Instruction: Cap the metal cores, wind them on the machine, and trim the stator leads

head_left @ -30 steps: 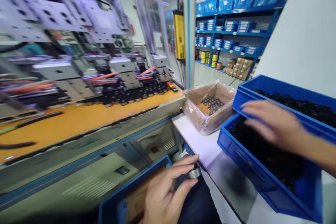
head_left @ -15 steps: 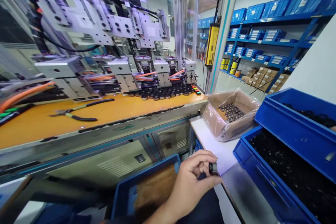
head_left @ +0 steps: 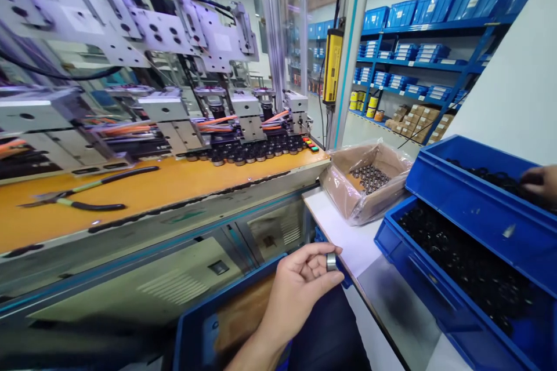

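Observation:
Between the thumb and fingers of my left hand (head_left: 300,281) is a small metal ring (head_left: 331,261), short and cylindrical with a shiny silvery side. The hand is above my lap, left of the white table's edge. At the right border my right hand (head_left: 543,181) reaches into the upper blue bin (head_left: 474,203), among black ring-shaped parts (head_left: 500,178). Only part of this hand shows; its fingertips are blurred among the parts, so their grip cannot be made out.
A lower blue bin (head_left: 429,278) holds more black parts. A plastic-lined carton (head_left: 342,191) with small metal rings stands on the white table (head_left: 324,208). Pliers (head_left: 87,191) and rows of black round parts (head_left: 256,151) lie on the machine's orange ledge (head_left: 174,185).
My right hand has come further into view, into the upper blue bin. My left hand keeps the metal ring, now turned with its shiny side showing. The view has swung right.

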Demonstrator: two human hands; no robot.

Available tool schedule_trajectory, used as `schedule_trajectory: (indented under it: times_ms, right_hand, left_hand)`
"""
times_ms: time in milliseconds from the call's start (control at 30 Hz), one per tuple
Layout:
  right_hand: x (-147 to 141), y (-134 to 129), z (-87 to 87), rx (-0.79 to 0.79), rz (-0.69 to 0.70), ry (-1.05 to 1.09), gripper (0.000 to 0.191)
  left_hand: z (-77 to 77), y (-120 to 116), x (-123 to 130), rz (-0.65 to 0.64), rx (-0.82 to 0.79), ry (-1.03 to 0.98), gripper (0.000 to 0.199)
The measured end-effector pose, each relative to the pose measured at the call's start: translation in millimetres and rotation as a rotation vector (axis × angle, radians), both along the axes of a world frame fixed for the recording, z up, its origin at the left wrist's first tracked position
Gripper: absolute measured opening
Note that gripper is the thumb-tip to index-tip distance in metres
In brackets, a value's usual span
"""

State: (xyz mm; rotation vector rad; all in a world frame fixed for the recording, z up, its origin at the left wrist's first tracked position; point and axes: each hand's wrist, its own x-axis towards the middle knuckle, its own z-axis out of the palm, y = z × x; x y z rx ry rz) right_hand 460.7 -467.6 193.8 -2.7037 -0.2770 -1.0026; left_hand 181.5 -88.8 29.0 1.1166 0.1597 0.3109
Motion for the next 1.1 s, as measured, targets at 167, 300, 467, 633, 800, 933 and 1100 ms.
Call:
schedule_trajectory:
  times_ms: [167,300,467,633,800,933,1100]
  right_hand:
    - [-76.4,69.2,3.7,-0.006,0.43,0.069,0.013]
    - [-155.1,150.0,-55.0,0.151,1.106,0.045,0.003]
    - [-185.5,185.1,-110.2,0.312,1.4,0.056,0.003]
    - [-182.3,182.5,-123.3,0.301,1.421,-0.03,0.003]
    - [-178.7,178.4,-117.6,0.256,1.426,-0.057,0.009]
    - [-176.2,176.2,-114.3,0.177,1.408,-0.09,0.015]
    - [-175.9,175.8,-115.0,0.13,1.454,-0.134,0.013]
  left_hand:
    - [4.7,-5.0,-0.7,0.024,0.09,-0.008,0.03]
    - [6.7,-16.7,0.2,0.05,0.165,-0.008,0.031]
    - [8.3,-28.5,-0.3,0.028,0.243,-0.081,0.032]
    - [11.8,-38.5,1.0,0.041,0.28,-0.107,0.032]
    - [12.3,-43.3,-1.6,0.135,0.278,-0.076,0.03]
    - [12.1,-38.2,-6.4,0.119,0.409,-0.08,0.032]
    - [17.6,-41.0,-11.7,0.148,0.368,0.02,0.038]
